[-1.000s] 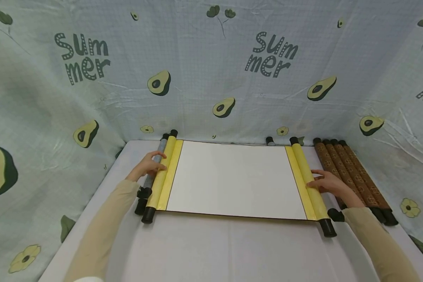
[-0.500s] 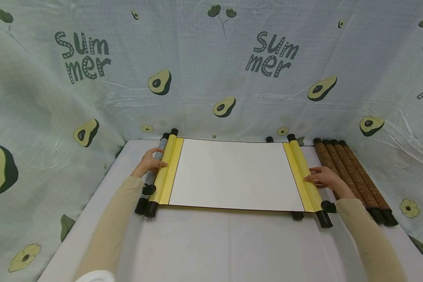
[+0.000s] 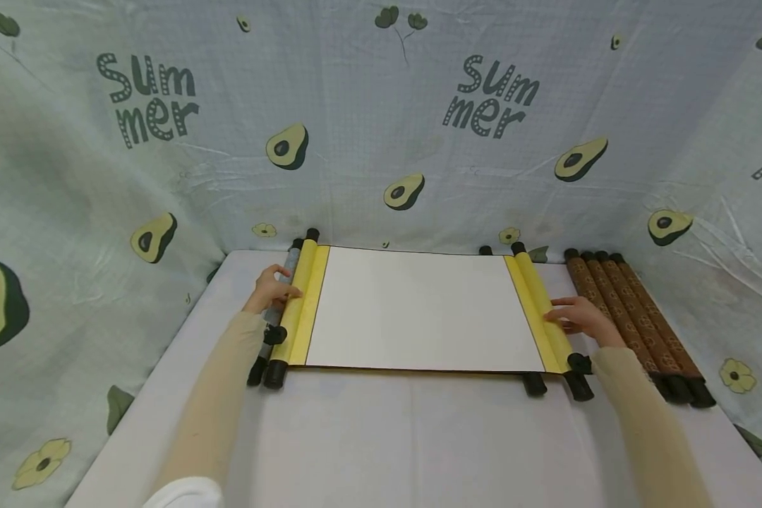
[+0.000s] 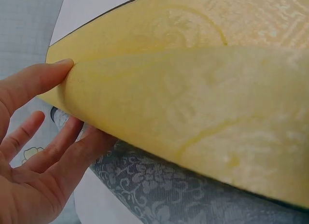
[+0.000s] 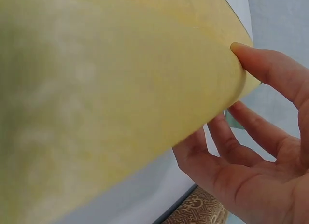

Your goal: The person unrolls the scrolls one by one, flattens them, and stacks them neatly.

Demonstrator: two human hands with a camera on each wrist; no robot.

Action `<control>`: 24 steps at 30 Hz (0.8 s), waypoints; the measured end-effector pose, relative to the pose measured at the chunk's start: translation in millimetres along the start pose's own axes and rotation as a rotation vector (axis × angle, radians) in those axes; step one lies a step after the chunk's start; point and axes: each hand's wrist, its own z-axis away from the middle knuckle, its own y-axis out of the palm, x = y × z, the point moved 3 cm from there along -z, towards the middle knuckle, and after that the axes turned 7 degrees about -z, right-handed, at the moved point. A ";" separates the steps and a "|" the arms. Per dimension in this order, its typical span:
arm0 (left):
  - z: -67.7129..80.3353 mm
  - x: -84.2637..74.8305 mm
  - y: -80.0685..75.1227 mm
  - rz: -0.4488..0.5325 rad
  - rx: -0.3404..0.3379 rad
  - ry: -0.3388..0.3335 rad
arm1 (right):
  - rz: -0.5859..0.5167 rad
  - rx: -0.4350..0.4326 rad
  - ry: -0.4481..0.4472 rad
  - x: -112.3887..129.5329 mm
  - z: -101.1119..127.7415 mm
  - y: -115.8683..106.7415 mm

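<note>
A yellow-edged scroll (image 3: 422, 308) is laid open flat across the middle of the tabletop (image 3: 394, 444), white sheet up, with a rolled end at each side. The left rolled end (image 3: 293, 303) is touched by the left hand (image 3: 271, 289), fingers fairly straight and thumb laid against the roll, as seen in the left wrist view (image 4: 34, 151); nothing is clamped. The right rolled end (image 3: 542, 305) is touched by the right hand (image 3: 578, 319), fingers loosely extended along its outer side, thumb tip pressed on the yellow surface in the right wrist view (image 5: 270, 132). A grey patterned scroll (image 3: 279, 300) is seen just beside the left roll, under the left hand. Four brown patterned scrolls (image 3: 629, 314) are laid side by side near the right hand, close to the backdrop cloth (image 3: 381, 120).

The step in hand is judged to be rolling or spreading the scroll by its two ends; which direction cannot be told. For the next move, even pressure from both hands would be called for, so the rolls are kept parallel and the sheet is not skewed
</note>
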 end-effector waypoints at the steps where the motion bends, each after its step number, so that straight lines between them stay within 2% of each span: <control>1: -0.7 -0.1 0.6 0.000 -0.009 -0.004 | -0.004 0.000 -0.003 -0.3 -0.5 0.5; 9: -7.6 2.5 4.0 -0.055 -0.087 0.010 | -0.023 -0.032 -0.006 -0.7 -5.3 5.3; 15: -8.1 3.0 3.8 -0.132 -0.106 0.067 | -0.025 -0.040 0.006 -0.2 -9.4 8.3; 20: -6.9 0.2 5.7 -0.258 -0.104 0.123 | -0.007 -0.022 0.013 -3.3 -11.9 11.6; 24: -4.0 -3.4 8.7 -0.407 -0.109 0.157 | 0.042 -0.014 -0.001 -2.1 -12.3 14.7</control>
